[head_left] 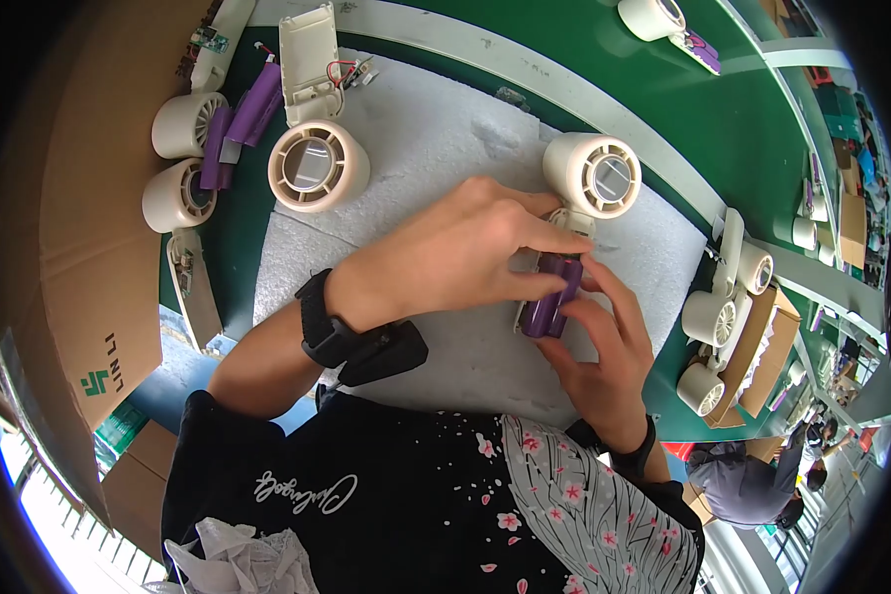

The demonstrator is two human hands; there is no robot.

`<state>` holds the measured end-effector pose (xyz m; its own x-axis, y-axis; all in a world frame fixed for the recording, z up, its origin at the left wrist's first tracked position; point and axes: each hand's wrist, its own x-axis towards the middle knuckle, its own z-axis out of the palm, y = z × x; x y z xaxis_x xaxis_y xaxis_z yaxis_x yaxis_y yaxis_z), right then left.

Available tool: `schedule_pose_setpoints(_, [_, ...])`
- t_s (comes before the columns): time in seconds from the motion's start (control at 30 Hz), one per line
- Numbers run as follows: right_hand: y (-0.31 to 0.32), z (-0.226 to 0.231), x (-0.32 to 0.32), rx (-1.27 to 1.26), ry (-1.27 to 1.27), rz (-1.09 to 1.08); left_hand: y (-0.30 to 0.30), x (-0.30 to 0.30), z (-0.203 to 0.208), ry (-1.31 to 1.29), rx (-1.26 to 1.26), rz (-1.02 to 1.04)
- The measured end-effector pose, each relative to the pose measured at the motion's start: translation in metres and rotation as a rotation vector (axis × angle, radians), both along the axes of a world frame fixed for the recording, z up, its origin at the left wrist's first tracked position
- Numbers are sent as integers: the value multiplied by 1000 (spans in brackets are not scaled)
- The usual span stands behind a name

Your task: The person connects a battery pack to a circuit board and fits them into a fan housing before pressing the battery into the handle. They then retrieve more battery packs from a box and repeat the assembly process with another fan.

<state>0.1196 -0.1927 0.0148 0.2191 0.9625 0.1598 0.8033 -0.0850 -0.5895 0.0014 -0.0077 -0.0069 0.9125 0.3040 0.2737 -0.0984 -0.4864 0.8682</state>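
Battery pack [540, 317], glossy purple with rounded sides, lies between our fingertips, the cream fan head [594, 173] just beyond them. We note the left hand [470, 228] closed, thumb and forefinger, about its upper part; the right hand [609, 346] grips its side, fingers slightly bent. Beneath the fingers we record white foam [436, 139]; farther out, green tabletop [752, 119]; well left, cardboard [69, 247].

Green table [752, 129], a pale bar [817, 53] I make out remotely at its right side, boxes [852, 230] and small blurred clutter farther right of the table, white glare [45, 485] beyond its near left and near right.
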Motion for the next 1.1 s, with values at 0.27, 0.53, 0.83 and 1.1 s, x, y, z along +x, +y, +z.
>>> schedule_pose_setpoints(0.27, [17,10,-2,-132,49,-110,0,-1,9,25,-45,-4])
schedule_pose_setpoints(0.53, [13,8,3,-90,-44,-20,-4,-2,6,112,-170,-35])
schedule_pose_setpoints(0.83, [6,2,-5,8,-156,-15,-5,-4,3,86,-133,-23])
schedule_pose_setpoints(1.1, [39,14,19,-77,-333,-74,-17,-8,4,8,106,209])
